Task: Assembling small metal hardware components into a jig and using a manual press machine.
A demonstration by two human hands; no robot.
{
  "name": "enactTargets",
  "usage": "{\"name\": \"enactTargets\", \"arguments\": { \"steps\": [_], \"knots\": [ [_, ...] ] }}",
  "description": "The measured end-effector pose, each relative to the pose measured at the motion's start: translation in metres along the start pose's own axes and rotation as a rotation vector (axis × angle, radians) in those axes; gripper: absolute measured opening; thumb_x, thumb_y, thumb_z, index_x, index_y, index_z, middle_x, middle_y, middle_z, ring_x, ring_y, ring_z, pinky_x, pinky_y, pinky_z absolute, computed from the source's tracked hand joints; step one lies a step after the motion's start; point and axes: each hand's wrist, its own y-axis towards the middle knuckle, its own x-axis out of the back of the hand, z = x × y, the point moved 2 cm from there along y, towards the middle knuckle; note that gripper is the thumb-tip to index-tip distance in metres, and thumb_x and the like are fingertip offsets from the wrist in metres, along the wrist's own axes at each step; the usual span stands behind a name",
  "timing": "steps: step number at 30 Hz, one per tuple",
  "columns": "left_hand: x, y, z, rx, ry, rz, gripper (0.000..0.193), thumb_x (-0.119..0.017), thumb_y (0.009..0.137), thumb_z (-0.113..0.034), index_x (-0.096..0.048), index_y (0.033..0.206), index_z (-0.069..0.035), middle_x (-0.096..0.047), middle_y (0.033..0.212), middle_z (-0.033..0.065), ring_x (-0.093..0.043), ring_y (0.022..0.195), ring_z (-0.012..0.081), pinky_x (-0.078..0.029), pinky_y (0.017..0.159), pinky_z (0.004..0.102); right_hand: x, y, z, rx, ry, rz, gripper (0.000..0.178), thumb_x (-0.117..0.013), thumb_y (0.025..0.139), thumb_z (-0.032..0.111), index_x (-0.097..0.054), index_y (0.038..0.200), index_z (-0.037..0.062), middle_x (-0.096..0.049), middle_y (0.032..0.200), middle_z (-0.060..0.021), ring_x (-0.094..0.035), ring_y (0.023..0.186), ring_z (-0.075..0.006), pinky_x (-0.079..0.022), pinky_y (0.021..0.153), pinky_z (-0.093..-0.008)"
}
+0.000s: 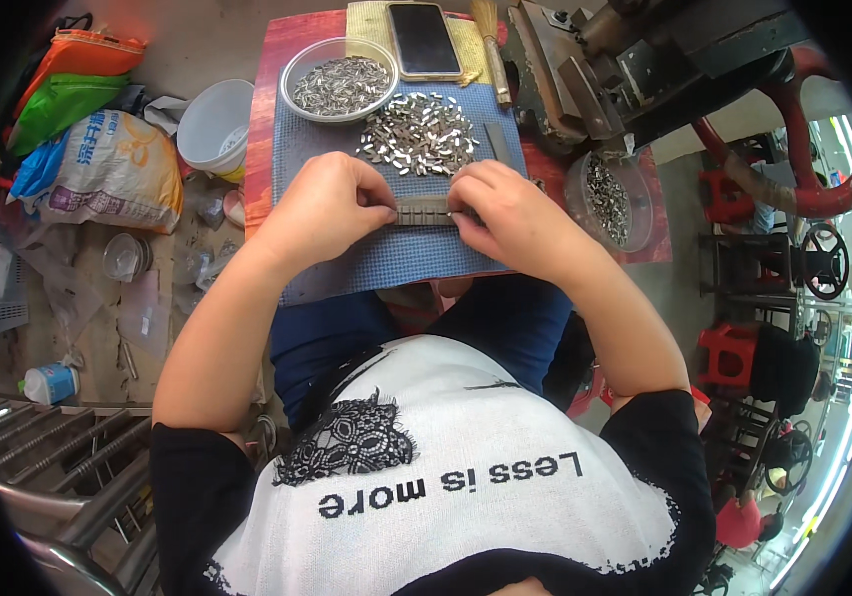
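Note:
A short grey metal strip (422, 213) with a row of slots lies crosswise between my hands, low over a blue textured mat (337, 263). My left hand (332, 207) pinches its left end between thumb and fingers. At the other end, my right hand (507, 214) has its thumb and curled fingers closed around the strip, and a tiny bright spot shows at the fingertips. Both ends are hidden by fingers. Just beyond lies a loose pile of small shiny metal pieces (421, 134). Behind it to the left, a clear round tub (292, 94) holds many similar pieces.
A phone (423, 40) lies at the mat's far edge, beside a brush (494, 55). A flat grey metal bar (498, 144) rests right of the pile. A heavy machine with a red curved handle (803, 189) stands at right, above another clear tub (635, 204). A white bucket (215, 124) sits at left.

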Motion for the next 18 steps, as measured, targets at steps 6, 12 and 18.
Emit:
{"name": "enactTargets", "arguments": {
  "steps": [6, 12, 18],
  "knots": [
    [-0.001, 0.005, -0.002, 0.074, -0.057, -0.027, 0.013, -0.074, 0.079, 0.0, -0.074, 0.092, 0.002, -0.068, 0.081, 0.0096, -0.062, 0.074, 0.0149, -0.051, 0.069, 0.0305, -0.003, 0.001, 0.003, -0.061, -0.112, 0.024, 0.016, -0.069, 0.078, 0.003, -0.061, 0.091, 0.0015, -0.063, 0.092, -0.0135, -0.062, 0.092, -0.0336, -0.051, 0.082, -0.041],
    [-0.017, 0.026, -0.002, -0.239, 0.148, -0.321, 0.015, -0.072, 0.08, 0.001, -0.074, 0.095, -0.001, -0.063, 0.091, 0.0105, -0.065, 0.08, 0.0226, -0.052, 0.073, 0.034, 0.006, 0.003, -0.004, -0.201, 0.153, -0.003, 0.011, -0.07, 0.081, 0.006, -0.065, 0.089, 0.0004, -0.064, 0.088, -0.0142, -0.063, 0.087, -0.0331, -0.053, 0.079, -0.0399],
    [-0.025, 0.036, -0.007, -0.293, 0.223, -0.367, 0.014, -0.07, 0.082, 0.0, -0.073, 0.095, -0.003, -0.062, 0.093, 0.0127, -0.064, 0.088, 0.0323, -0.052, 0.078, 0.0404, -0.012, 0.02, -0.022, -0.258, -0.023, -0.246, 0.01, -0.069, 0.084, 0.012, -0.067, 0.09, 0.0043, -0.064, 0.091, -0.0138, -0.061, 0.092, -0.0345, -0.05, 0.083, -0.0437]
  ]
}}
